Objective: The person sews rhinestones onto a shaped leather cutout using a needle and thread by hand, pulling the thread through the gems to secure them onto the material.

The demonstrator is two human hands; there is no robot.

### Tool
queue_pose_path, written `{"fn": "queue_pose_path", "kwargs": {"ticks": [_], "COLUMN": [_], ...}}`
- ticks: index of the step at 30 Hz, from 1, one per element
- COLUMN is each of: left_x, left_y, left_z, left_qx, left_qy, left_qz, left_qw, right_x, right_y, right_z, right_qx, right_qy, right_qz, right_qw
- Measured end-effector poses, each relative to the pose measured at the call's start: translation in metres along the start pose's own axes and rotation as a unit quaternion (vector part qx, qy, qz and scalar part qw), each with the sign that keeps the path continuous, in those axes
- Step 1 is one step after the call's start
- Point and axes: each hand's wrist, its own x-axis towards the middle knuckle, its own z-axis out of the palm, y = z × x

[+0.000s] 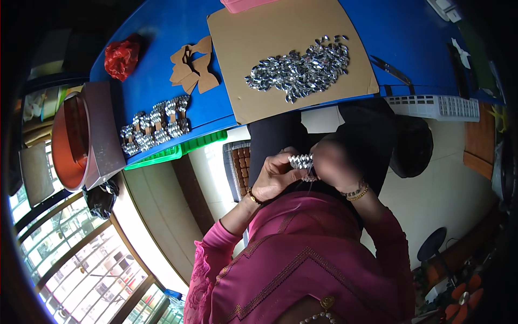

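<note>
Above my lap, my left hand point(274, 177) is closed on a small piece set with rows of shiny silver gems point(300, 161), pinched between thumb and fingers. Thin strands, perhaps thread, show just below it. Close against the piece's right side is my right hand point(339, 166); blur covers its fingers, so what it holds cannot be made out. Beyond both hands, a heap of loose silver leaf-shaped gems point(302, 71) lies on a brown cardboard sheet point(233, 70). Several similar gem-covered pieces point(156, 124) lie at the table's left front edge.
The blue table point(148, 75) also bears brown card cut-outs point(200, 70), a red plastic bag point(122, 58) and dark scissors point(393, 70). A white basket point(442, 108) and a green tray point(186, 147) sit under its front edge. An orange-and-grey container point(70, 140) stands left.
</note>
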Motion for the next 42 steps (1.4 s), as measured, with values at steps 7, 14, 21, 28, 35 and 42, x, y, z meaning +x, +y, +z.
{"fn": "queue_pose_path", "kwargs": {"ticks": [7, 14, 21, 28, 35, 42], "left_x": [-0.004, -0.011, -0.003, 0.000, -0.003, -0.003], "left_y": [0.013, 0.007, 0.005, 0.003, -0.006, -0.004], "left_z": [0.016, 0.007, 0.012, 0.019, 0.017, 0.017], "left_qx": [-0.124, -0.149, -0.186, -0.201, -0.221, -0.250], "left_qy": [0.092, 0.125, 0.163, 0.162, 0.154, 0.152], "left_qz": [-0.108, -0.122, -0.144, -0.108, -0.118, -0.147], "left_qw": [0.982, 0.973, 0.958, 0.960, 0.956, 0.945], "right_x": [0.007, -0.029, -0.023, -0.014, -0.015, -0.017], "right_y": [-0.019, -0.056, -0.042, -0.015, -0.015, -0.016], "right_z": [-0.005, -0.083, -0.044, 0.011, 0.014, 0.012], "right_qx": [0.242, 0.015, -0.212, -0.374, -0.393, -0.408], "right_qy": [0.216, 0.330, 0.292, 0.096, 0.091, 0.082], "right_qz": [-0.094, -0.284, -0.167, -0.103, -0.128, -0.146], "right_qw": [0.941, 0.900, 0.917, 0.917, 0.906, 0.897]}}
